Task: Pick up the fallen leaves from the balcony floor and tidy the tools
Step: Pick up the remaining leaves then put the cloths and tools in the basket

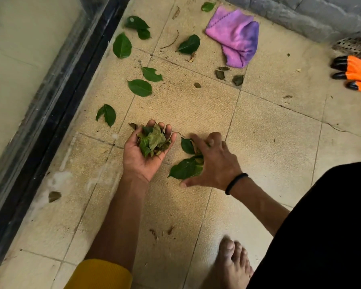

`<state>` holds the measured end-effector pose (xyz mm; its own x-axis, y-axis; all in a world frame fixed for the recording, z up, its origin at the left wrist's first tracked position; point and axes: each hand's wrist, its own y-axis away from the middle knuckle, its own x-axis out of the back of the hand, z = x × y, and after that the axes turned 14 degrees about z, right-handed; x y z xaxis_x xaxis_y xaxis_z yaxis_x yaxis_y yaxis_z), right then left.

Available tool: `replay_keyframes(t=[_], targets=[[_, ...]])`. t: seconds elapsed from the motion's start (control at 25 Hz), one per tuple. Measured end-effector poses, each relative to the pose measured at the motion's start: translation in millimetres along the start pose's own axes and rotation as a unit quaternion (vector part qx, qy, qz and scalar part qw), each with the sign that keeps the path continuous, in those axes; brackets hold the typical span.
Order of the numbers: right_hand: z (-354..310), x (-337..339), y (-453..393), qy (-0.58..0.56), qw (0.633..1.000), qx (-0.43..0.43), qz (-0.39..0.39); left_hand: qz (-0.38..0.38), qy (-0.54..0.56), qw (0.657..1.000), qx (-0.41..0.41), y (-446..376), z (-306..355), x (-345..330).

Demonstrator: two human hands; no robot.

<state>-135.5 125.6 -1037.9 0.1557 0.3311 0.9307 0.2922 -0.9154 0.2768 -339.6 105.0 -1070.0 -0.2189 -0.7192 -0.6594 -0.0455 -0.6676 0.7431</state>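
Observation:
My left hand (142, 157) is palm up over the tiled floor, its fingers curled around a bunch of green and dry leaves (153, 141). My right hand (215, 161) lies palm down on the floor, fingers spread over a large green leaf (184, 168) and a smaller leaf (187, 145). Several more green leaves lie farther off, such as one leaf (139, 87), another (107, 114) and one (122, 46) by the door track. Dry brown leaf bits (220, 73) lie near the cloth.
A purple cloth (236, 36) lies crumpled at the far side. An orange glove with black fingertips (354, 73) lies at the right edge, near a floor drain (351, 45). A dark sliding-door track (56, 113) runs along the left. My bare foot (234, 265) stands at the bottom.

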Motion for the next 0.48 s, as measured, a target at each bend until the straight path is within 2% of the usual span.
replay_keyframes(t=[0.16, 0.36, 0.48], targets=[[-7.8, -16.3, -3.0, -0.003, 0.998, 0.044, 0.044, 0.001, -0.002, 1.000, -0.003, 1.2, 1.0, -1.1], [-2.6, -28.4, -5.2, -0.134, 0.980, 0.095, 0.108, 0.001, -0.005, 1.000, -0.002, -0.9, 4.0, 2.6], [1.8, -30.2, -9.5, -0.198, 0.968, 0.082, 0.129, -0.001, 0.000, 1.000, 0.005, -3.3, 1.1, 4.6]])
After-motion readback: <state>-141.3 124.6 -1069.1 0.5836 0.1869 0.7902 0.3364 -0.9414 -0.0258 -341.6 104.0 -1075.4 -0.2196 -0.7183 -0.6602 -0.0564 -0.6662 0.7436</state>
